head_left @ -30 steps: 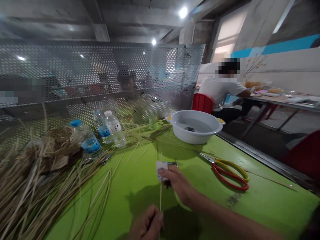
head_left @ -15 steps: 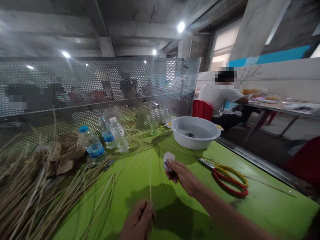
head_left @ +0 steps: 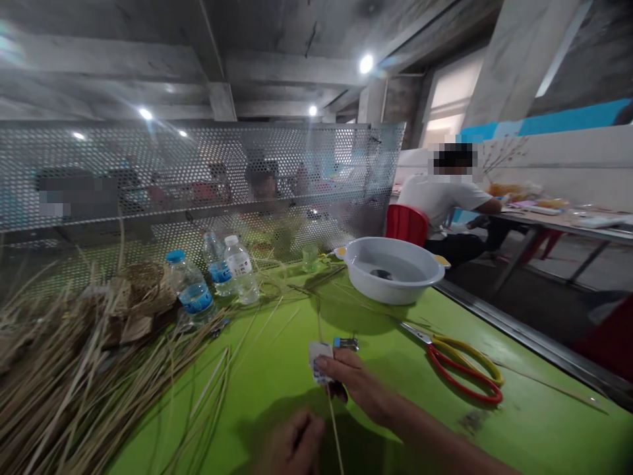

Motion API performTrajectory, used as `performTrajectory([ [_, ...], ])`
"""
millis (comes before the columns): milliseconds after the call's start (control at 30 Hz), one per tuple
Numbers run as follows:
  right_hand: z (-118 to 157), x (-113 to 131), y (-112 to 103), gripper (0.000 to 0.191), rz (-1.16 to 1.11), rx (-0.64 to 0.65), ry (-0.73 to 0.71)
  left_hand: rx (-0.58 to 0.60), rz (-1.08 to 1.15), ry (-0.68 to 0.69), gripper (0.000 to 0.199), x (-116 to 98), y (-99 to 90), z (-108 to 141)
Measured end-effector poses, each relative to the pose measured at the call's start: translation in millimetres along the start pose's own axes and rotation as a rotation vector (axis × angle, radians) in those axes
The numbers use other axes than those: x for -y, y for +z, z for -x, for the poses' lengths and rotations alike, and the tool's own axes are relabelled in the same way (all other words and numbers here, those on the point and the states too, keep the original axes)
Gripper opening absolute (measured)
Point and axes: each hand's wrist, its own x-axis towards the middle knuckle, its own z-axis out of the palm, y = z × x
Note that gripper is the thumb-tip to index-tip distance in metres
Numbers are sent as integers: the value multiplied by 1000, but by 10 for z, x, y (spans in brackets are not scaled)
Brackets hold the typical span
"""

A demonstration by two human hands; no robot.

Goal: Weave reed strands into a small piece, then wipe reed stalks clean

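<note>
My right hand (head_left: 349, 376) is closed on a small folded piece of white printed paper (head_left: 319, 361). A thin pale plant strip (head_left: 335, 422) runs through or behind that paper, one end toward the far side of the table and the other past the bottom edge. My left hand (head_left: 299, 439), blurred, has its fingers curled just left of the strip and seems apart from it; whether anything is inside its fingers is hidden. A clip with a blue part (head_left: 347, 344) lies just beyond my right hand.
Scissors with red and yellow handles (head_left: 465, 369) lie at right. A white basin (head_left: 393, 280) holding water stands behind. Bottles (head_left: 195, 297), a woven piece (head_left: 146, 290) and many loose strips (head_left: 113, 382) occupy the left. Perforated metal panels (head_left: 297, 178) border the green table (head_left: 237, 409). A person (head_left: 440, 198) sits beyond.
My right hand has come down and slightly left with the paper, onto the strip. My left hand has shifted right and lower, off the visible strip. The clip has come into sight.
</note>
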Motion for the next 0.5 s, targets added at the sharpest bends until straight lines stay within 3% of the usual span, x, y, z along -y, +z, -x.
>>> performTrajectory([
  [133, 93, 61, 88, 44, -10, 252, 16, -198, 163, 62, 40, -225, -252, -16],
  [233, 166, 60, 207, 45, 28, 393, 77, -219, 240, 81, 35, -360, -320, -48],
  [367, 185, 5, 310, 45, 39, 404, 124, -188, 268, 66, 29, -372, -259, -130],
  [500, 160, -45, 320, 48, -2, 382, 145, -251, 333, 85, 29, -308, -271, -193],
])
